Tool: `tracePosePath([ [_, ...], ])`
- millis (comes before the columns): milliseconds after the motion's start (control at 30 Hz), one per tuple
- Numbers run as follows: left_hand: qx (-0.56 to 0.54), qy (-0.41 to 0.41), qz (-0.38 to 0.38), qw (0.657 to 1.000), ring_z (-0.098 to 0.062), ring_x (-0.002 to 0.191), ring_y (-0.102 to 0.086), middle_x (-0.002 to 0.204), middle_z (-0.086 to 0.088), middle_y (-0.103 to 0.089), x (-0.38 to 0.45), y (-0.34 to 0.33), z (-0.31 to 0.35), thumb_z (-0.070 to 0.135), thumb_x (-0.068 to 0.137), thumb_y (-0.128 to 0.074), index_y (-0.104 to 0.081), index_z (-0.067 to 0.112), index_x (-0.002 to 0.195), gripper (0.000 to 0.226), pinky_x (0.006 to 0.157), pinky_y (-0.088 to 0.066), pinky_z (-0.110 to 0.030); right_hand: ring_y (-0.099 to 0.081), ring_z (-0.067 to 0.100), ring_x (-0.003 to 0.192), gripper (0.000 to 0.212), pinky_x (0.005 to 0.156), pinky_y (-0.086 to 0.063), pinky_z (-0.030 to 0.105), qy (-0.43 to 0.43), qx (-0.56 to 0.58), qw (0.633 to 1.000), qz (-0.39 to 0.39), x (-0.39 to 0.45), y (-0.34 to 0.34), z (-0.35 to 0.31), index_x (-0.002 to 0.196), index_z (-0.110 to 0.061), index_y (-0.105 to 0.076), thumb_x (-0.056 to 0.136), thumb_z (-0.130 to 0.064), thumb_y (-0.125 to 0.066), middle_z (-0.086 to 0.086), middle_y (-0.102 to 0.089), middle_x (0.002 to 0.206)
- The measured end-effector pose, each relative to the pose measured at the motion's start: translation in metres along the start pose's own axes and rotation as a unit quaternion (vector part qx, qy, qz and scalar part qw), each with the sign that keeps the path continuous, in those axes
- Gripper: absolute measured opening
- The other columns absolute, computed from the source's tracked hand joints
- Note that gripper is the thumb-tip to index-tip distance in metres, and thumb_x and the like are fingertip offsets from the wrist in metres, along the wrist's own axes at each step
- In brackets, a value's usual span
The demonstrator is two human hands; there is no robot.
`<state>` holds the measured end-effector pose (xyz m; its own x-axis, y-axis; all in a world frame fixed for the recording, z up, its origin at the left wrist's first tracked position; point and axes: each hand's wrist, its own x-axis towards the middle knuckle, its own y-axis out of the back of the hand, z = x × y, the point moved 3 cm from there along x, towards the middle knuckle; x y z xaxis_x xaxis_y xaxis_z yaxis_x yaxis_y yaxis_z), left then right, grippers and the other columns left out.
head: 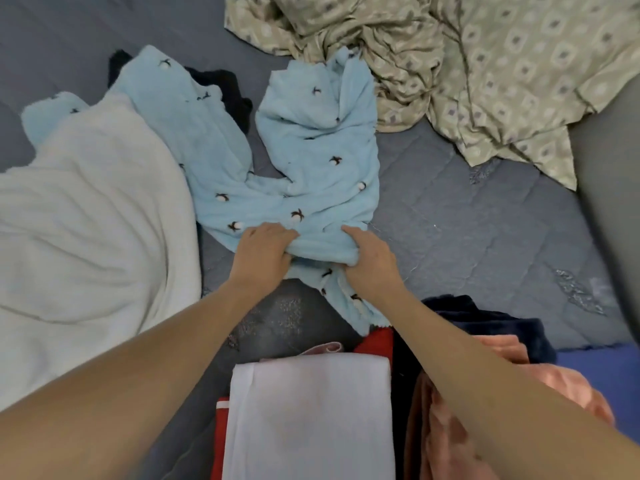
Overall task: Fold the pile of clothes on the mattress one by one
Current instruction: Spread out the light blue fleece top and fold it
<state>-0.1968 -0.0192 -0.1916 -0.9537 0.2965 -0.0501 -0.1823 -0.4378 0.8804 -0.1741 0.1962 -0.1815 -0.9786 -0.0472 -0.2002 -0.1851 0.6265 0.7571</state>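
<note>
Light blue fleece trousers (pixel 311 161) with small dark and white motifs lie spread on the grey mattress (pixel 467 230), legs pointing away from me. My left hand (pixel 263 252) and my right hand (pixel 370 261) both grip the bunched waistband at the near end, fingers curled into the cloth. A second piece of the same blue fleece (pixel 180 109) lies to the left, partly under a white fluffy garment (pixel 86 223). Dark clothing (pixel 228 88) peeks out behind it.
A crumpled beige patterned sheet (pixel 467 71) fills the far right. Near me lie a folded white cloth (pixel 308 417) on a red item (pixel 375 342), a pink garment (pixel 446 427) and a navy fuzzy one (pixel 485 320). A grey object (pixel 613 202) borders the right edge.
</note>
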Motion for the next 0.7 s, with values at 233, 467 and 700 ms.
tracePosePath([
  [233,-0.148,0.031,0.028,0.988,-0.029,0.080,-0.063,0.084,-0.007,-0.072,0.050,0.120,0.046,-0.001,0.091,-0.049,-0.071,0.016,0.104,0.031,0.078,-0.053,-0.049,-0.062,0.016,0.089,0.052,0.067,-0.047,0.026,-0.051,0.000,0.999,0.009,0.027,0.100,-0.043,0.125,-0.019,-0.061,0.080,-0.035,-0.083,-0.007,-0.066,0.100],
  [467,-0.154,0.001,0.051,0.987,-0.026,0.079,-0.064,0.084,-0.004,-0.071,0.078,0.247,0.108,0.001,0.092,-0.047,-0.073,0.018,0.110,0.036,0.069,-0.053,-0.045,-0.056,0.016,0.065,0.037,0.052,-0.036,0.029,-0.090,-0.027,0.993,-0.067,0.022,0.202,-0.103,0.072,-0.021,-0.053,0.078,-0.035,-0.087,-0.005,-0.056,0.069],
  [700,-0.132,0.010,0.061,0.989,-0.020,0.108,-0.065,0.121,0.003,-0.069,0.056,0.356,0.155,0.023,0.099,-0.065,-0.060,0.028,0.135,0.037,0.091,-0.054,-0.042,-0.064,0.019,0.076,0.019,0.070,-0.050,0.037,0.072,-0.034,0.996,-0.050,0.005,0.331,-0.255,0.088,-0.020,-0.069,0.080,-0.025,-0.086,0.003,-0.071,0.085],
])
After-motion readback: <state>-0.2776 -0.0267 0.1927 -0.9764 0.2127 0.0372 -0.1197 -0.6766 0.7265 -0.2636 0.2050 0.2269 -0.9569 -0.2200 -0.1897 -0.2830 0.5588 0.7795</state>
